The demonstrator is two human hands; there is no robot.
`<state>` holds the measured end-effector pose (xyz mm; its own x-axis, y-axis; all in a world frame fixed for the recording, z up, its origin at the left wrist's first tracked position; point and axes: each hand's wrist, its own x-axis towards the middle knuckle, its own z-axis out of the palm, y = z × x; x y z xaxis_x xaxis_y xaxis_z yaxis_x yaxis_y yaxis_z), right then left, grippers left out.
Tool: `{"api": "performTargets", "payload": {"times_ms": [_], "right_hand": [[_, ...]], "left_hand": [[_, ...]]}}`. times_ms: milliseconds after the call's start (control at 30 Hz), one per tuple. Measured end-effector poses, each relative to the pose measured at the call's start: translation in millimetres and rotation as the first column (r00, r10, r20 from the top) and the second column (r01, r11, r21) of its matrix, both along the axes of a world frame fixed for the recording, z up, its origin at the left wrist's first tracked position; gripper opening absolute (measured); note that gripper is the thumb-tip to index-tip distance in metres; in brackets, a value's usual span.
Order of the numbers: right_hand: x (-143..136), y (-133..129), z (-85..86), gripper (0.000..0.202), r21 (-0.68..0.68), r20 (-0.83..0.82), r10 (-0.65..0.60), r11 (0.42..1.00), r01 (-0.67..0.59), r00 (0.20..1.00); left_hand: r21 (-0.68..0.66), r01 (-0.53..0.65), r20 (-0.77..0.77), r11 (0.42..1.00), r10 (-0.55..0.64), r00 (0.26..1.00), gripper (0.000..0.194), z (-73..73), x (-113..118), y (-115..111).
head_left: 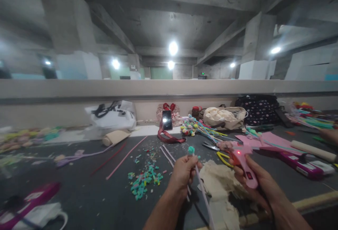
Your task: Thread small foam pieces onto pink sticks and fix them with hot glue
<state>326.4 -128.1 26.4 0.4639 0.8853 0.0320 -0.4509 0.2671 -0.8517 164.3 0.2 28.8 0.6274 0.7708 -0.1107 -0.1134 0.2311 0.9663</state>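
Observation:
My left hand (182,176) is closed around a thin pale lilac stem (202,187), which looks like a pipe cleaner. A small teal fuzzy tuft (191,149) tops it, just above my fingertips. In my right hand (257,179) is a pink hot glue gun (244,163) with a red light lit on its side; its nozzle points left, a short way from the tuft. Beneath and between my hands lies a torn, stained sheet of beige paper (215,180). Teal snippets (145,182) are scattered left of my left hand. Pliers with yellow handles (224,159) lie behind the glue gun.
A phone (167,120) leans against a pink bundle with a red ribbon (169,138). Behind are a white bag (113,115), a beige pouch (224,116) and a dark patterned bag (257,110). Fuzzy flower stems (190,126) lie mid-table. Another person's hand (330,135) shows at right.

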Motion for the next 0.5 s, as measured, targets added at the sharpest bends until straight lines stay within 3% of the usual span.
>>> {"api": "performTargets", "payload": {"times_ms": [233, 367, 500], "right_hand": [[-65.6, 9.0, -11.6, 0.037, 0.050, 0.113, 0.184, 0.981, -0.190, 0.977], [-100.0, 25.3, -18.5, 0.042, -0.051, 0.235, 0.252, 0.968, -0.247, 0.939], [-129.3, 36.4, -26.4, 0.040, -0.129, 0.295, 0.255, 0.965, -0.226, 0.921]], "left_hand": [[-0.129, 0.095, -0.003, 0.987, -0.096, 0.995, 0.037, -16.1, -71.8, -1.0], [-0.155, 0.024, 0.019, 0.988, -0.022, 1.000, 0.037, -27.5, -105.6, 0.5], [-0.089, -0.067, -0.009, 0.994, 0.067, 0.998, 0.037, -30.8, -122.9, 0.8]]}}
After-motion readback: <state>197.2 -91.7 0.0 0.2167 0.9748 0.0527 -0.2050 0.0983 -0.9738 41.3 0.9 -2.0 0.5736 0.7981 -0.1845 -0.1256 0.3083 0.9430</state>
